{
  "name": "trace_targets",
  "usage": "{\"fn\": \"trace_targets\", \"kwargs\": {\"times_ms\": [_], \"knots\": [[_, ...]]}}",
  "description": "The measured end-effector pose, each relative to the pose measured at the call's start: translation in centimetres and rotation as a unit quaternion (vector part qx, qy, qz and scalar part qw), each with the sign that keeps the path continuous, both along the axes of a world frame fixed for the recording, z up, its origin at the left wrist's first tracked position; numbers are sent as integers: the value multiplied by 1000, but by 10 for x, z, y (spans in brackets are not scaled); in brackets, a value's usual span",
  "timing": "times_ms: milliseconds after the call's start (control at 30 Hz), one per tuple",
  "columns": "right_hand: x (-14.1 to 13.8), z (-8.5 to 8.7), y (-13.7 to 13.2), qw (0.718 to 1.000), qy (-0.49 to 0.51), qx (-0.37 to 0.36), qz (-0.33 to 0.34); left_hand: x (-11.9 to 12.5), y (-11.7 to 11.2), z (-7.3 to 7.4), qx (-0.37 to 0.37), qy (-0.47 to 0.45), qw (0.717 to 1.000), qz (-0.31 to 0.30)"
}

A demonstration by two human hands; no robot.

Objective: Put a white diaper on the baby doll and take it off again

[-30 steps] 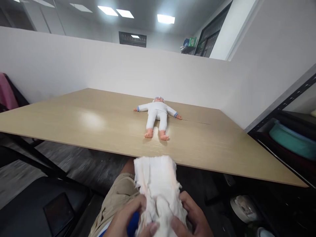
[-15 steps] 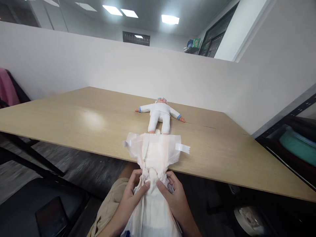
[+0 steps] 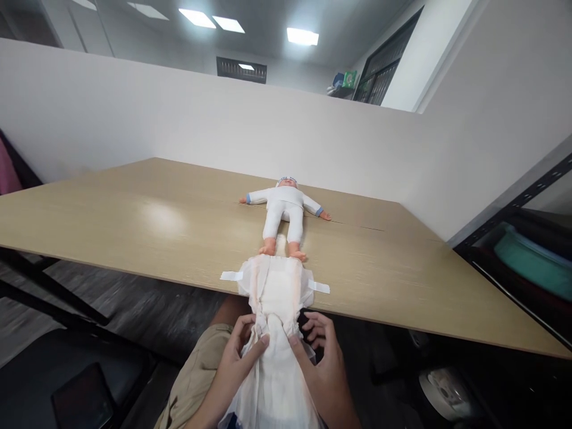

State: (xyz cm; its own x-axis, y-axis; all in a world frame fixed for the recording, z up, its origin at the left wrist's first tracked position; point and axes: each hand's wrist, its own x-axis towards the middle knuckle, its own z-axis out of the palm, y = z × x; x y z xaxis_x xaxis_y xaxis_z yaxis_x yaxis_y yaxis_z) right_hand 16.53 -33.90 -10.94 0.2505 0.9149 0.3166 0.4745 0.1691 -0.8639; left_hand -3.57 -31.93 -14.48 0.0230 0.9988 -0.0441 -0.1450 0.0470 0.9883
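A white diaper point(image 3: 276, 292) hangs over the near edge of the wooden table point(image 3: 134, 220), its far end spread flat with two tape tabs sticking out sideways. My left hand point(image 3: 235, 360) and my right hand point(image 3: 319, 360) pinch its narrow middle from either side, just below the table edge. A baby doll point(image 3: 285, 211) in a white suit and cap lies face up on the table, arms out. Its feet almost touch the diaper's far end.
White partition walls close off the table at the back and right. A dark metal shelf point(image 3: 513, 238) on the right holds a teal basin point(image 3: 534, 262). A black chair point(image 3: 75, 387) stands at lower left. My beige shorts point(image 3: 196, 375) show below.
The diaper went from bunched in my hands to unfolded and held up, then lowered flat onto the table edge. My grip shifted to its narrow middle.
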Motion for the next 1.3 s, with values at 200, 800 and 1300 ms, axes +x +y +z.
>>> {"fn": "trace_targets", "kwargs": {"times_ms": [200, 800, 1300], "knots": [[-13, 51, 35, 977, -166, 90, 102, -8, 1, 14, 15, 44, 998, -30], [-35, 37, 112, 905, -380, 10, 190, -80, 83, 81, 284, 380, 879, -48], [-23, 30, 119, 892, -399, 19, 211, -2, 294, 124, 600, 606, 436, -287]]}}
